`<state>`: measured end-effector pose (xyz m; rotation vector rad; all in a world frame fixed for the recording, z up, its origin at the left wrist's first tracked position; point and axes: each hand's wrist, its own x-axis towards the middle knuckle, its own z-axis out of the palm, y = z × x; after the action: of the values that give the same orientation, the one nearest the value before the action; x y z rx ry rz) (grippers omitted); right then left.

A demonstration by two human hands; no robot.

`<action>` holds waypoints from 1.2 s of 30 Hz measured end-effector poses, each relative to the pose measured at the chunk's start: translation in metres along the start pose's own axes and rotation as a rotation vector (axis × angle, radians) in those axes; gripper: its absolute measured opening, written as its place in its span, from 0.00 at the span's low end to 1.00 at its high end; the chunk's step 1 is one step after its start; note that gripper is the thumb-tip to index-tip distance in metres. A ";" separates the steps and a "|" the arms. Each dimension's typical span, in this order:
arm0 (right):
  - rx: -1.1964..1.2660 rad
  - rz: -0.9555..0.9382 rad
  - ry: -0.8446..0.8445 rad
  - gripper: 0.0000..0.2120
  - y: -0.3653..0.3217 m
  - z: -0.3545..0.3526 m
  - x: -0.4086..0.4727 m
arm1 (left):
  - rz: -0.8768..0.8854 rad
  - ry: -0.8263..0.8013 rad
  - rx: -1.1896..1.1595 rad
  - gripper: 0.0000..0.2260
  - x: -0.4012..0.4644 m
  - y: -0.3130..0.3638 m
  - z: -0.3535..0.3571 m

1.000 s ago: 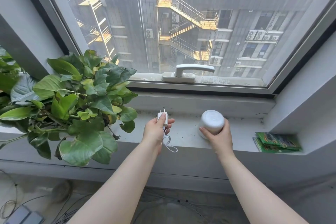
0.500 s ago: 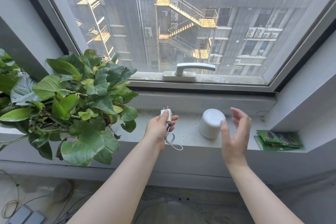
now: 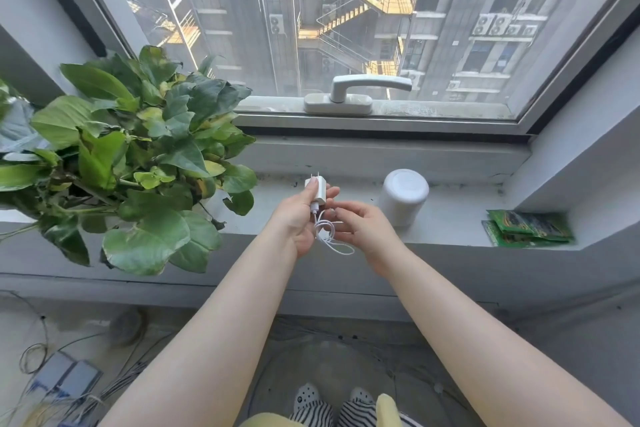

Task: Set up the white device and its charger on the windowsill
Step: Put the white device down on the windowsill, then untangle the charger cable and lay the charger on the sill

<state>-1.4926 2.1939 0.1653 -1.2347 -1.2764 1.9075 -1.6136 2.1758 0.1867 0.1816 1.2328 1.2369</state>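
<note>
A white cylindrical device [image 3: 403, 196] stands upright on the grey windowsill [image 3: 450, 229], right of centre, with no hand on it. My left hand [image 3: 299, 218] grips a small white charger plug [image 3: 318, 193], prongs pointing up and away. Its thin white cable [image 3: 332, 236] hangs in loops below the plug. My right hand [image 3: 360, 227] is just right of the left one, its fingertips on the cable loops. Both hands hover over the sill's front edge, left of the device.
A large leafy potted plant [image 3: 138, 163] fills the sill's left side, close to my left hand. Green packets [image 3: 526, 227] lie at the sill's right end. The window handle [image 3: 353, 94] is behind. Cables and a power strip [image 3: 62, 381] lie on the floor below.
My right hand let go of the white device, swung left and reached the cable under the plug. The left hand kept the charger and shifted slightly right.
</note>
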 end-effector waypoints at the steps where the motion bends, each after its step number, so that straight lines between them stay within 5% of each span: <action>1: -0.020 -0.025 0.014 0.09 0.001 -0.001 -0.001 | -0.004 -0.003 -0.005 0.15 -0.001 -0.001 -0.001; 10: 0.048 -0.080 0.160 0.04 0.008 -0.008 -0.012 | -0.026 -0.016 -0.073 0.14 -0.009 -0.004 -0.005; 16: 0.066 -0.013 0.061 0.14 0.008 -0.006 -0.026 | -0.070 -0.095 -0.258 0.10 -0.014 -0.004 -0.008; 25: -0.253 -0.175 0.033 0.18 0.007 0.002 -0.043 | -0.089 -0.073 -0.504 0.11 -0.019 0.000 0.000; 36: -0.006 -0.199 0.059 0.04 -0.001 -0.008 -0.037 | 0.072 -0.002 -0.133 0.04 -0.018 -0.001 -0.006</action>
<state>-1.4691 2.1682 0.1798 -1.1137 -1.3229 1.7158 -1.6142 2.1579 0.1945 0.1311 1.1458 1.3762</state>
